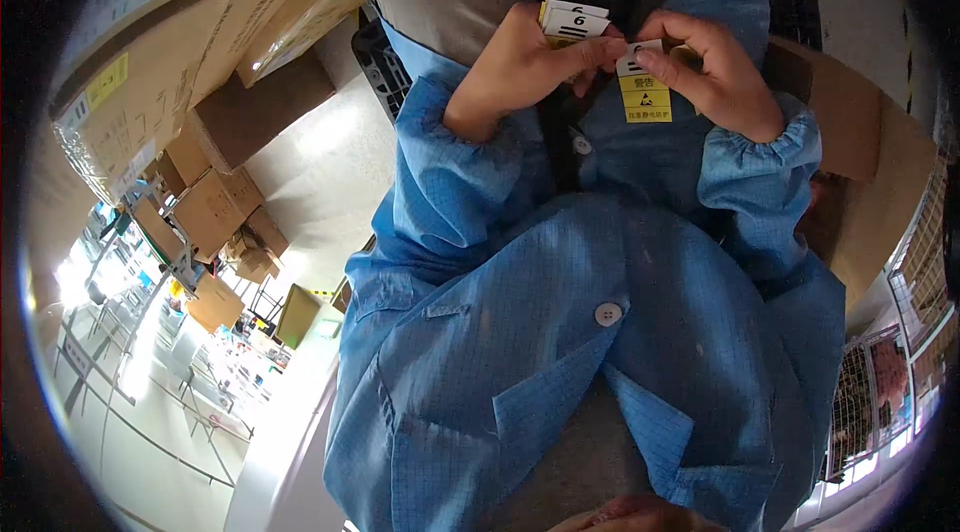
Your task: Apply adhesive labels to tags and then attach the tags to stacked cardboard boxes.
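Both hands are close together over my lap, in blue cuffed sleeves. My left hand [525, 67] is closed on a small stack of labels [573, 22], white with black marks and yellow at the edges. Between the thumb and fingers of my right hand [715, 72] is a single label [645, 97], white at the top and yellow below with a black triangle symbol. It hangs down in front of my blue coat. My left fingertips nearly meet the label's top edge; whether they touch it I cannot tell.
Large cardboard boxes [150, 62] are stacked at the left, with more cartons [215, 212] on the floor beyond. Wire mesh [920, 282] stands at the right edge. A brown cardboard piece [850, 112] lies beside my right arm. A black plastic crate-like item [380, 67] is near my left knee.
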A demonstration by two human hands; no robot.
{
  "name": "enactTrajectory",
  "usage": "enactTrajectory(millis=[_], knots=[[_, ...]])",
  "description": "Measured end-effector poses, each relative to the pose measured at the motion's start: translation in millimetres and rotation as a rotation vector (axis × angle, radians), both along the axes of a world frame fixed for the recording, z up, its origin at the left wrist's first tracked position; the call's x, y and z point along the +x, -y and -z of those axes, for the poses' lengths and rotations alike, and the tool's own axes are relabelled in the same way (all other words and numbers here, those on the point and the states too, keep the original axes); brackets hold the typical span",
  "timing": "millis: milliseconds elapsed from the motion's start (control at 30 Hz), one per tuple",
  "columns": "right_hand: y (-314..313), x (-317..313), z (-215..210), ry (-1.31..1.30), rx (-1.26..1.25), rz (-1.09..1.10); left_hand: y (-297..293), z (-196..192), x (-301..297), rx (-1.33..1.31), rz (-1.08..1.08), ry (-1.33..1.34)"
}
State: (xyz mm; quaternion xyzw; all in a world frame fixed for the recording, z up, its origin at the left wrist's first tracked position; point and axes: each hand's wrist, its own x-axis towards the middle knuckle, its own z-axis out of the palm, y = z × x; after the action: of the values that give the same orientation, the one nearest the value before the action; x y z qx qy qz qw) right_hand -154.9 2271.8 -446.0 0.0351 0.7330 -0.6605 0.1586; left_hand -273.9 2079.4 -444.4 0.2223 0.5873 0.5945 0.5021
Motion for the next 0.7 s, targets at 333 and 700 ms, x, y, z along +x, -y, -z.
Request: enactTrajectory(millis=[333, 700], knots=[[-1.5, 1.8, -0.7, -0.027, 0.077, 0.046, -1.0, 2.0, 0.1, -0.126, -0.042, -0.119], [-1.0, 3.2, 4.5, -0.077, 0.069, 0.053, -4.6, 2.1, 1.6, -0.130, -0.027, -0.182]])
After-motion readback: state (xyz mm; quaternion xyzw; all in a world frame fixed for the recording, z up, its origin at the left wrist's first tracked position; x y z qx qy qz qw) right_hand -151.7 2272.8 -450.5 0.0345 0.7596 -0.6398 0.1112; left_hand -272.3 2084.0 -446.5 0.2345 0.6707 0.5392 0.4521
